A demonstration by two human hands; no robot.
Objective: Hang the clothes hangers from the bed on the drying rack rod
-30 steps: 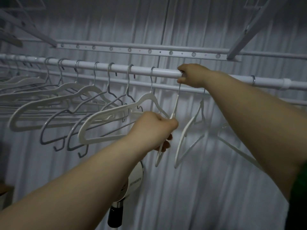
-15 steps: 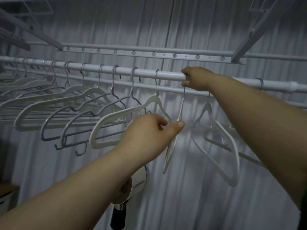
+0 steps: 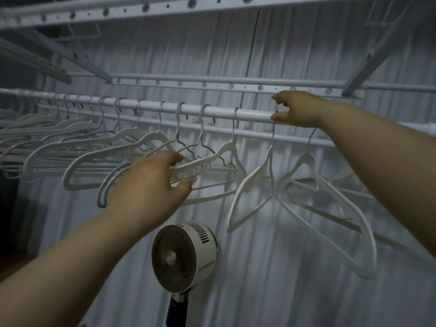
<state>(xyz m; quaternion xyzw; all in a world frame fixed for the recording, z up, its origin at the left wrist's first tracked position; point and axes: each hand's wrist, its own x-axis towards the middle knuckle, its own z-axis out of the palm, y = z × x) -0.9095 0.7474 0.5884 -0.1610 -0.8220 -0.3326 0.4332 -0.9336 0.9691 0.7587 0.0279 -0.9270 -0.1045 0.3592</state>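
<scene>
The white drying rack rod [image 3: 219,113] runs across the view with several white and grey hangers hooked along its left part. My right hand [image 3: 299,109] is at the rod and pinches the metal hook of a white hanger [image 3: 247,185], which dangles edge-on below it. My left hand [image 3: 151,185] is lower and to the left. Its fingers and thumb close round the arm of the neighbouring white hanger [image 3: 226,149], which hangs on the rod. Another white hanger [image 3: 306,161] hangs right of my right hand, partly behind my forearm. The bed is out of view.
A round white standing fan [image 3: 181,256] is below the hands, in front of a pale curtain [image 3: 295,291]. Perforated rack bars [image 3: 212,84] and slanted struts [image 3: 377,50] run above and behind the rod. A thinner rail [image 3: 236,133] passes just below the rod.
My left hand let go of the hanger under my right hand and moved left onto the neighbouring hanger. That hanger now dangles from its hook. The view tilted down, showing the fan.
</scene>
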